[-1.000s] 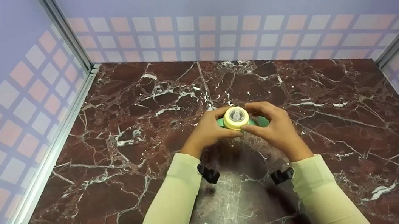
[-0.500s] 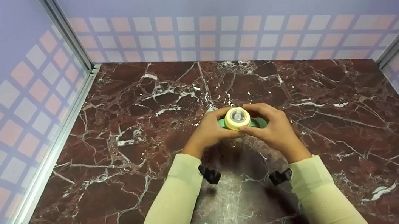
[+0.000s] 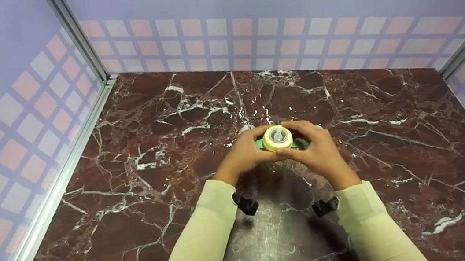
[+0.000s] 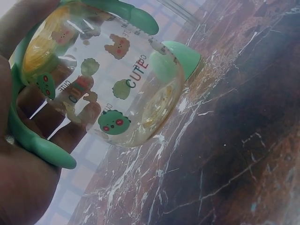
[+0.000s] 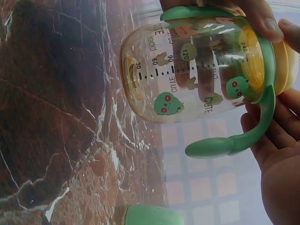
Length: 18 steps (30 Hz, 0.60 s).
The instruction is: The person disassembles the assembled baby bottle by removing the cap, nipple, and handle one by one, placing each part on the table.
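A clear baby bottle (image 4: 133,89) with cartoon prints hangs between both hands, close over the table. Its yellow collar (image 3: 278,146) and clear teat (image 3: 278,134) face up in the head view. Green side handles (image 5: 211,146) curve down from below the collar. My left hand (image 3: 242,152) grips the bottle at its upper part, fingers behind it and the handle ring against the palm. My right hand (image 3: 321,152) pinches the yellow collar between thumb and fingers. A green cap (image 4: 176,60) sits on the table beyond the bottle, mostly hidden by the right hand in the head view.
The dark red marble table (image 3: 173,226) has white veins and scattered pale specks. Purple panels with pink and white squares (image 3: 242,29) enclose its back and sides, joined by metal posts (image 3: 79,38). Black wrist cameras (image 3: 246,204) sit at both cuffs.
My right hand has shifted slightly left around the collar, now covering most of the green cap behind it. The left hand and bottle have drifted a touch to the right.
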Motion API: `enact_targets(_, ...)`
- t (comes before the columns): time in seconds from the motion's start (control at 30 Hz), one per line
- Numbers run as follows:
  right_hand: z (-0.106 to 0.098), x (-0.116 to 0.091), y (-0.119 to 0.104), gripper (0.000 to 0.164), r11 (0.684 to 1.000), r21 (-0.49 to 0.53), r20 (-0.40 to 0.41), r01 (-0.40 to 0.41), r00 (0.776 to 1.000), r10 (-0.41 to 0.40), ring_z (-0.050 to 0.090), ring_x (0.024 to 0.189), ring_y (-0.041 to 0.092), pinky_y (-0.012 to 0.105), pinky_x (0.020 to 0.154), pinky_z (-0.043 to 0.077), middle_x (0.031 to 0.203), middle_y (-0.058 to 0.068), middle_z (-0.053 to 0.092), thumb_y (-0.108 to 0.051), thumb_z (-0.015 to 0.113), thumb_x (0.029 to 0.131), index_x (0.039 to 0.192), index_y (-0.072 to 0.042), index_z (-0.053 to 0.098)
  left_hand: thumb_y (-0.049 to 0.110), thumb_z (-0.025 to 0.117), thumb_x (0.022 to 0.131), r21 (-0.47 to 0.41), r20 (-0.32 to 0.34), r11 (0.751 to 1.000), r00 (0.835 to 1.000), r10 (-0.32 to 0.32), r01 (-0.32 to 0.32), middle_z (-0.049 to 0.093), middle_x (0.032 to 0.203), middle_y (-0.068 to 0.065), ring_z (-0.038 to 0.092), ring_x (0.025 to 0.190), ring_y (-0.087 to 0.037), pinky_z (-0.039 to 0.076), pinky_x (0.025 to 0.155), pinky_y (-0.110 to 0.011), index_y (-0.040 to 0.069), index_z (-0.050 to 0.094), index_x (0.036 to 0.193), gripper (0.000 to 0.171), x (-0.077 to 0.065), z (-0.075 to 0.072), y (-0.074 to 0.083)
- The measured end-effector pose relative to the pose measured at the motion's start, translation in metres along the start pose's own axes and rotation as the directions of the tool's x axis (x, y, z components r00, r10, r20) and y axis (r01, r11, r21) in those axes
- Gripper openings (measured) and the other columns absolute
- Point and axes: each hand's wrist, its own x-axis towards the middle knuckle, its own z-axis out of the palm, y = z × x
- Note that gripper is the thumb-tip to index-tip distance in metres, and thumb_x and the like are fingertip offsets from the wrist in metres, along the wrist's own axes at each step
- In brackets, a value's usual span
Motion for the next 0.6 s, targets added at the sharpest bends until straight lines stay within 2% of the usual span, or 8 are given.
enact_targets(0.27, 0.0024, 0.0012, -0.003, 0.065, 0.999, -0.025, 0.002, -0.031, 1.0, 0.031, 0.061, 0.11, 0.014, 0.029, 0.094, 0.051, 0.122, 0.004, 0.065, -0.034, 0.086, 0.071, 0.127, -0.009, 0.063, 0.027, 0.089, 0.068, 0.026, -0.012, 1.0, 1.0, -0.004, 0.004, 0.067, 0.121, 0.001, 0.062, 0.106, -0.013, 0.048, 0.097, -0.031, 0.019, 0.062, 0.13, 0.067, 0.0017, 0.0009, 0.0002)
enact_targets(0.47, 0.0046, 0.0034, -0.0059, 0.071, 0.997, -0.03, 0.01, -0.067, 0.998, 0.068, 0.06, 0.111, 0.018, 0.036, 0.097, 0.049, 0.122, 0.006, 0.064, -0.038, 0.086, 0.069, 0.128, -0.008, 0.062, 0.029, 0.09, 0.066, 0.061, -0.03, 0.996, 0.998, -0.056, 0.058, 0.065, 0.125, 0.001, 0.06, 0.111, -0.013, 0.045, 0.103, -0.033, 0.018, 0.06, 0.132, 0.073, 0.0015, 0.0014, 0.002)
enact_targets(0.6, 0.0051, 0.0043, -0.0065, 0.073, 0.996, -0.045, 0.023, -0.071, 0.997, 0.072, 0.06, 0.111, 0.02, 0.04, 0.098, 0.05, 0.122, 0.007, 0.063, -0.041, 0.086, 0.067, 0.127, -0.007, 0.062, 0.03, 0.09, 0.065, 0.089, -0.032, 0.995, 0.998, -0.05, 0.052, 0.065, 0.126, 0.0, 0.06, 0.113, -0.014, 0.044, 0.104, -0.033, 0.017, 0.06, 0.132, 0.074, 0.0015, 0.0015, 0.0018)
